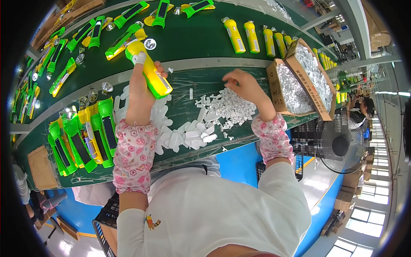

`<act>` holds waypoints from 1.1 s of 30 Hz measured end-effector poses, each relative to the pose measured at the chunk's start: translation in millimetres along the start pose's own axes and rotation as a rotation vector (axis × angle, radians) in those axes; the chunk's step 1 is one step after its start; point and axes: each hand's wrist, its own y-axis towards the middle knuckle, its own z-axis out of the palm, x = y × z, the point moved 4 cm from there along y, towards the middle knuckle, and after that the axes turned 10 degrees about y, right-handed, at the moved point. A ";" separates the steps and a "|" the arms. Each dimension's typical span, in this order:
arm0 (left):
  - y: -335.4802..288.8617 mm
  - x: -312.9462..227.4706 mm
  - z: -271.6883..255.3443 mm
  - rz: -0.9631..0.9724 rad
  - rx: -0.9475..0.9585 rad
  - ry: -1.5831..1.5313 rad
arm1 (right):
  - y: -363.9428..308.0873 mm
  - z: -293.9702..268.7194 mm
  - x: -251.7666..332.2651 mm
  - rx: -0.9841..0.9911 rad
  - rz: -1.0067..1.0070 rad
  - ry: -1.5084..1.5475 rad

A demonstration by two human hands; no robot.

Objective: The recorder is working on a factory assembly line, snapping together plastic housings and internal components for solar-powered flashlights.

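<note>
My left hand (139, 96) is wrapped around a yellow and green flashlight (150, 73), held tilted at the near edge of the green belt. A round silver reflector (150, 44) shows beside the flashlight's upper end; whether they are joined I cannot tell. Over a heap of small white plastic pieces (231, 107) hangs my right hand (247, 88), its fingers curled together. Anything between those fingertips is hidden. Larger white oval pieces (188, 136) lie loose between my arms, nearer to me.
Opened green and yellow flashlight bodies (79, 147) stand grouped at the left. More lie along the belt (188, 40), with several closed yellow flashlights (252, 37) at the far right. Cardboard boxes (280, 92) of small clear or white pieces sit right of my right hand; a black fan (340, 145) stands beyond.
</note>
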 end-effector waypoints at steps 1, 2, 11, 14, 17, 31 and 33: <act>2.0 1.9 0.8 0.005 -0.004 -0.003 | -0.9 2.4 -8.1 0.006 -0.003 -0.002; 2.2 6.6 5.0 -0.023 -0.038 -0.031 | -4.9 9.6 -8.4 0.068 -0.048 -0.075; -1.0 36.6 29.7 -0.103 -0.100 0.080 | 7.8 34.5 5.8 0.168 -0.215 -0.144; -3.9 41.4 33.1 -0.081 -0.097 0.137 | 7.1 37.7 13.6 0.108 -0.344 -0.193; -12.2 42.5 36.2 -0.089 -0.081 0.180 | 4.6 43.8 14.3 0.159 -0.370 -0.135; -30.6 64.9 56.5 -0.073 0.136 0.268 | 18.9 7.2 42.6 0.016 -0.089 0.849; -35.7 69.2 62.1 -0.056 0.208 0.447 | 20.3 16.2 70.7 -0.022 -0.164 0.937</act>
